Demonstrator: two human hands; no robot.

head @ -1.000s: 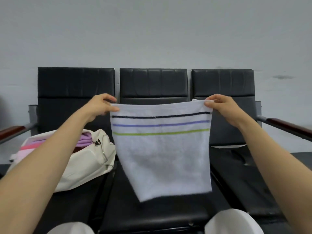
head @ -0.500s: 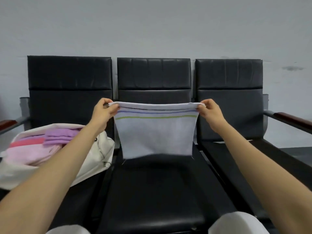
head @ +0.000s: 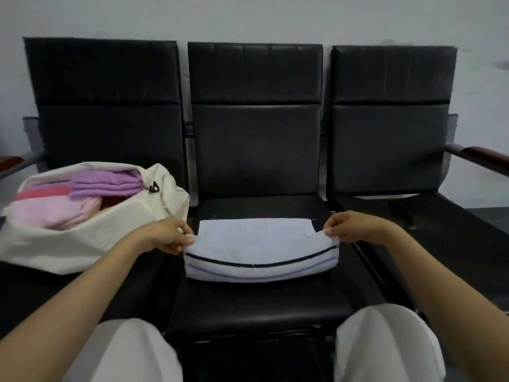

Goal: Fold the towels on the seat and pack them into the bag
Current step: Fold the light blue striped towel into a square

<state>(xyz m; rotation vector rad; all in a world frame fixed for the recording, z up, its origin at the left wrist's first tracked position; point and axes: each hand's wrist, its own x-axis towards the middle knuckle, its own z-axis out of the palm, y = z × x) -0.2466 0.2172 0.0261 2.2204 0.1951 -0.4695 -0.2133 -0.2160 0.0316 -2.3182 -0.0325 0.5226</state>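
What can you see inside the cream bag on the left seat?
Inside the bag lie folded purple towels at the back and pink towels in front. Whatever lies beneath them is hidden by the towels and the bag's wall.

Your towel (head: 256, 242): white, navy and lilac stripes. Your bag (head: 71, 244): cream, holding purple towel (head: 110, 183), pink towel (head: 52, 213). Seat (head: 261, 299): black.

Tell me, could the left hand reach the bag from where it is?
Probably yes: the left hand pinches a corner of the white towel right beside the bag, with nothing between them.
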